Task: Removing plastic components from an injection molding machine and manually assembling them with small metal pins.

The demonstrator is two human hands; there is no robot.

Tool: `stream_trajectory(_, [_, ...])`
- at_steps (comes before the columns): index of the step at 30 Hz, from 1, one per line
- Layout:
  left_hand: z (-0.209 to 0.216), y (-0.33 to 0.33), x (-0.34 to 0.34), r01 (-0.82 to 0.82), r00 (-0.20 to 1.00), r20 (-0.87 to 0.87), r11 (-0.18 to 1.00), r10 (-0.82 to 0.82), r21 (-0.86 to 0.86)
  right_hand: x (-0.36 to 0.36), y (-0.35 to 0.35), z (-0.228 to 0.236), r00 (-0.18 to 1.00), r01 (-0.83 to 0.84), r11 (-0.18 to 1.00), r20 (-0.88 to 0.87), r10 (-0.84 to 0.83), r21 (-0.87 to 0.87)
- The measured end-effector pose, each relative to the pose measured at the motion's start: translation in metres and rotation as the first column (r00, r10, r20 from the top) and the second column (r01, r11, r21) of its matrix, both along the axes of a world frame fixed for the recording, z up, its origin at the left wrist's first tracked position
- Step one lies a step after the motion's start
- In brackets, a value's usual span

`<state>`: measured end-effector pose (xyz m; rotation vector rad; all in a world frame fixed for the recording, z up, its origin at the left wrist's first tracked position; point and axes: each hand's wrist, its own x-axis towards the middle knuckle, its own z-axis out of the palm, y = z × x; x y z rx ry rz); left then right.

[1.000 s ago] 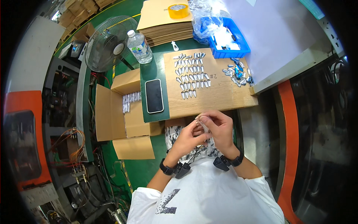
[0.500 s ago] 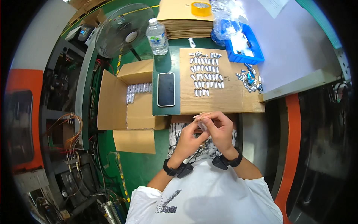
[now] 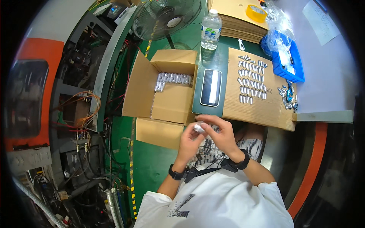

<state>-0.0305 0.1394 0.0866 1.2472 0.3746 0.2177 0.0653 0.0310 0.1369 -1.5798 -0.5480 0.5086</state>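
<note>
Both hands meet just off the near edge of the bench, beside the open cardboard box (image 3: 175, 104). Between their fingertips is a small whitish piece in clear plastic wrap (image 3: 199, 128). My left hand (image 3: 188, 141) pinches it from the left side. My right hand (image 3: 223, 137) closes on it from the right, thumb and fingers bent around it. Fingers cover much of the piece. To the left, inside the box, several wrapped silvery pieces (image 3: 175, 78) stand in rows along the far wall. Bare silver metal parts (image 3: 251, 76) lie in rows on a cardboard sheet (image 3: 243, 111).
A phone (image 3: 211, 88) and a water bottle (image 3: 211, 30) are on the green bench. Loose metal parts (image 3: 288, 97) lie near a blue bin (image 3: 287, 70). Flat cardboard (image 3: 234, 28) with yellow tape (image 3: 256, 13) is stacked behind. A fan (image 3: 171, 22) stands beyond the box.
The view has turned left, so the bench and box appear farther right. My hands, still together on the wrapped piece, are now nearer the box.
</note>
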Motion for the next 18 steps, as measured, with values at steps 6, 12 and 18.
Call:
stream_trajectory(6, [-0.063,0.101,0.017,-0.404,0.903,-0.243,0.894,0.355,-0.192,0.025,0.003,-0.039,0.923,0.375,0.924,-0.121,-0.365,0.073])
stream_trajectory(12, [-0.179,0.202,0.061,-0.129,0.892,-0.345,0.895,0.292,0.426,0.048,-0.035,-0.079,0.799,0.599,0.8,0.093,-0.594,-0.038])
stream_trajectory(18, [-0.27,0.271,0.116,0.286,0.802,-0.564,0.703,0.197,0.651,0.053,-0.083,-0.103,0.554,0.823,0.565,0.303,-0.775,-0.06])
